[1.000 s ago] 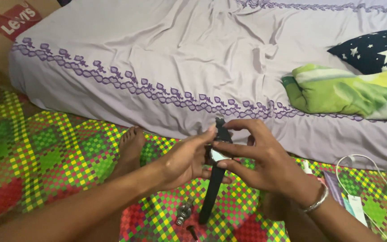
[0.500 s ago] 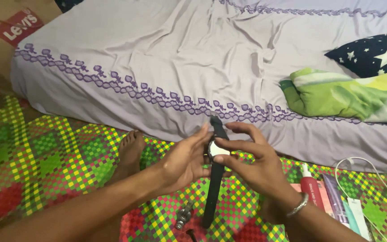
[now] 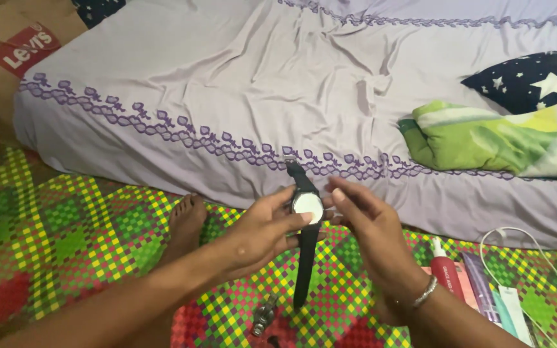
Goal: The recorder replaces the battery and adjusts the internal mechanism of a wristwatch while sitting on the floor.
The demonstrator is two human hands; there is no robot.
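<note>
A wristwatch (image 3: 307,207) with a white round face and a long black strap hangs upright in front of me. My left hand (image 3: 259,231) grips it at the case, thumb lying on the face. My right hand (image 3: 369,232), with a metal bangle on the wrist, is beside the watch on its right, fingers spread and fingertips touching or nearly touching the case. The strap's lower end (image 3: 301,283) dangles over the mat.
A mattress with a grey sheet (image 3: 278,96) fills the back; a green folded cloth (image 3: 485,138) and a starred pillow (image 3: 536,80) lie on it. My bare foot (image 3: 187,219), a small metal piece (image 3: 264,316), tubes (image 3: 459,283) and a white cable (image 3: 517,241) rest on the chequered mat.
My right hand has let go of the watch and its fingers have spread. The watch face now turns towards me. The view has shifted slightly left.
</note>
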